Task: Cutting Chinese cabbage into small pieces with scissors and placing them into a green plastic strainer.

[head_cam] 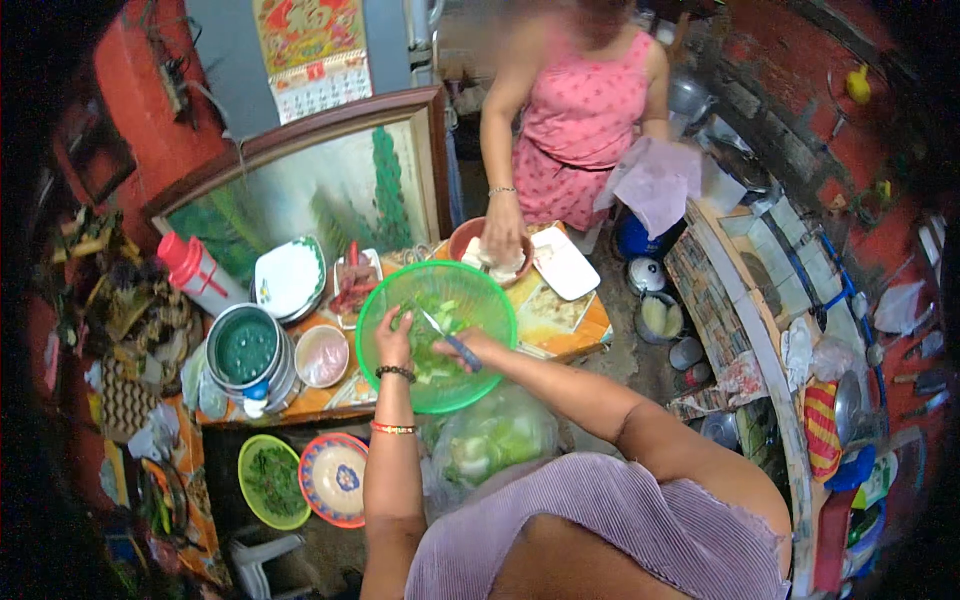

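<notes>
A green mesh basket (501,296) stands on the table in front of me, with cut leafy greens (439,367) inside. My right hand (474,346) grips the blue-grey handle of a knife (435,324), whose blade points up and left over the basket. My left hand (394,337) is over the basket's left side, fingers curled close to the greens; whether it pinches a stem is too small to tell. Below the basket's near rim, a clear plastic bag (499,442) holds pale green vegetables.
Across the table, a person in pink has one hand in a brown bowl (459,238) of white pieces. A white tray (565,264) lies right of it. Leftward are a steel pot (247,349), a pink-filled bowl (322,356) and stacked plates (289,277). Lower left sits a bowl of greens (275,480).
</notes>
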Demonstrator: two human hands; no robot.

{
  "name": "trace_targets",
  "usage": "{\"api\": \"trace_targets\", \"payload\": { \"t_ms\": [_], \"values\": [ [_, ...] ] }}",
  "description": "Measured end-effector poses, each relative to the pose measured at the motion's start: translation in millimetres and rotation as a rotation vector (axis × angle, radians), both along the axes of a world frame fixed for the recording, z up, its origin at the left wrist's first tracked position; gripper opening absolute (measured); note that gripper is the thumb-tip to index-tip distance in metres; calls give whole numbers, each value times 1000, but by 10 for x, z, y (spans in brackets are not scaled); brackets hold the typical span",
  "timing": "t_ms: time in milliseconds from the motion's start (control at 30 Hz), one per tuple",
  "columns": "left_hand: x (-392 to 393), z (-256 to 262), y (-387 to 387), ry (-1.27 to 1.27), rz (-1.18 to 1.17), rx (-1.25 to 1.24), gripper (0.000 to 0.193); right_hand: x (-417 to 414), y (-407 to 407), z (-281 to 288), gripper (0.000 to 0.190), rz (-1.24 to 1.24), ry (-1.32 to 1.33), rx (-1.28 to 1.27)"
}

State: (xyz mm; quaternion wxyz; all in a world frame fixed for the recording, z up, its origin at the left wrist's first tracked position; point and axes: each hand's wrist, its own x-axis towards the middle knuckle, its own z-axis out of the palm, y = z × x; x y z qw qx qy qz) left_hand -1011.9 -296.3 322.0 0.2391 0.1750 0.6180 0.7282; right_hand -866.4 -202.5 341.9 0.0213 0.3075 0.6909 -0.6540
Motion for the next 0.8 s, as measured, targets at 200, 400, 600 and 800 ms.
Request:
{"api": "trace_targets", "payload": {
  "t_ms": [200, 400, 600, 800],
  "values": [
    [202, 293, 47, 5, -36, -18, 34, 346, 247, 307, 49, 57, 64, -67],
    [421, 297, 56, -106, -123, 12, 39, 599, 699, 339, 56, -26, 16, -296],
    [671, 248, 53, -438, 140, -102, 36, 628, 703, 76, 47, 164, 31, -591],
    [451, -100, 209, -437, 148, -197, 43, 773, 297, 156, 50, 139, 148, -527]
  ]
}}
